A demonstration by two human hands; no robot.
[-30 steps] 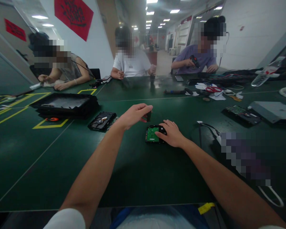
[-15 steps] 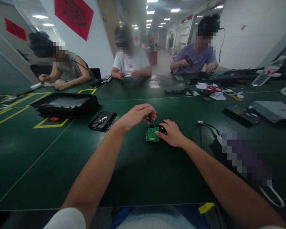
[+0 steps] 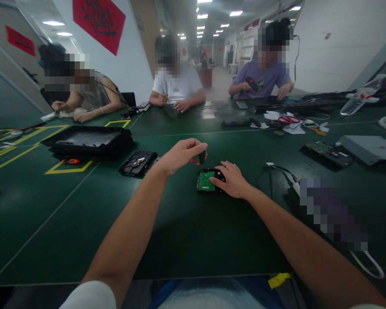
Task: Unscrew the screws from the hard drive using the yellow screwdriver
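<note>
A hard drive lies on the green table in front of me, its green circuit board facing up. My right hand grips its right end, the thumb on the board and the fingers over the far side. Above the drive's far left edge, my left hand is closed around a short dark-handled screwdriver. That tool hangs roughly upright; its tip is too small to make out. Left of my hand lies another hard drive with small parts on top.
Stacked black trays stand at left, an orange item beside them. On the right are another drive, a grey box, a cable and red scissors. Several people sit across the table.
My left hand has turned slightly, and the screwdriver's dark handle now points more downward. My right hand and the drive stay put. Opposite, the middle person's hand has lowered.
</note>
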